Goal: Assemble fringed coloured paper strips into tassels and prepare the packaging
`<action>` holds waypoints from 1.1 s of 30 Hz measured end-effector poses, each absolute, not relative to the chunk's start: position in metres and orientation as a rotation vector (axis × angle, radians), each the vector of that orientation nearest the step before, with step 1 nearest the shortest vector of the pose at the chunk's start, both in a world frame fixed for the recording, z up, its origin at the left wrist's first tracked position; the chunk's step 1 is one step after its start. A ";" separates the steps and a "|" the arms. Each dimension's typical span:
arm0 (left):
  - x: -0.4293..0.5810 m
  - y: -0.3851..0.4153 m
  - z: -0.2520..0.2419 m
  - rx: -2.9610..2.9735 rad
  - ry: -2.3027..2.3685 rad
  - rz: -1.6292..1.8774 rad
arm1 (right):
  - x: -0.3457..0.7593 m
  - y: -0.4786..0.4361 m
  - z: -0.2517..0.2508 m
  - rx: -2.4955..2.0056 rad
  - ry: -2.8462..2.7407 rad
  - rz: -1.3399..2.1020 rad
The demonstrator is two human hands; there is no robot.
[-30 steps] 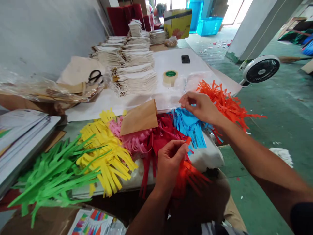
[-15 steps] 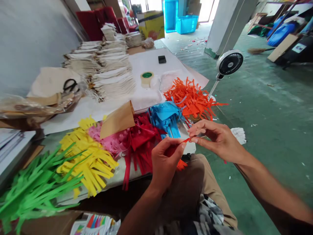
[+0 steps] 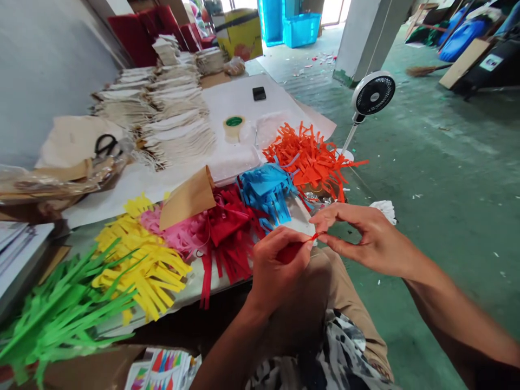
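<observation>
While left hand (image 3: 282, 265) and right hand (image 3: 363, 238) pinch a red strip (image 3: 315, 236), its ends are hidden, shape unclear

The left hand (image 3: 280, 265) and right hand (image 3: 361, 238), close together, pinch a small red strip (image 3: 315, 236) between them. Green fringe (image 3: 69, 314), yellow fringe (image 3: 142, 265), pink fringe (image 3: 182, 235), crimson fringe (image 3: 227, 225) and blue fringe (image 3: 266, 187) lie on the bench (image 3: 85, 235), an orange heap (image 3: 309, 160) beyond, with a tape roll (image 3: 234, 129) and black phone (image 3: 259, 93) farther back.

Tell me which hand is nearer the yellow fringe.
Left. The left hand is to the right of the yellow fringe, past the dark red fringe; the right hand is farther right.
</observation>
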State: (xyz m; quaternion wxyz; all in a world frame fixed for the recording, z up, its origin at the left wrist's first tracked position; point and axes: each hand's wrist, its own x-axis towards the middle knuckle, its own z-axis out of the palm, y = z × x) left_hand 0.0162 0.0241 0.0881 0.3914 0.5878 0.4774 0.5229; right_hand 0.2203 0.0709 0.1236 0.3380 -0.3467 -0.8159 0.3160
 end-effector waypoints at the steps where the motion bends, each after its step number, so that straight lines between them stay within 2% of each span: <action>1: 0.016 0.024 0.088 1.506 1.201 1.324 | 0.222 0.071 0.124 -0.899 -2.129 0.856; 9: 0.021 0.022 0.083 1.462 1.116 1.280 | 0.224 0.066 0.128 -0.930 -2.105 0.819; 19: 0.029 0.021 0.087 1.543 1.171 1.324 | 0.232 0.056 0.122 -0.940 -1.988 0.947; 25: 0.030 0.019 0.079 1.304 1.119 1.220 | 0.234 0.049 0.118 -0.985 -1.975 0.819; 33: 0.033 0.022 0.080 1.189 1.147 1.174 | 0.239 0.051 0.109 -0.953 -1.837 0.972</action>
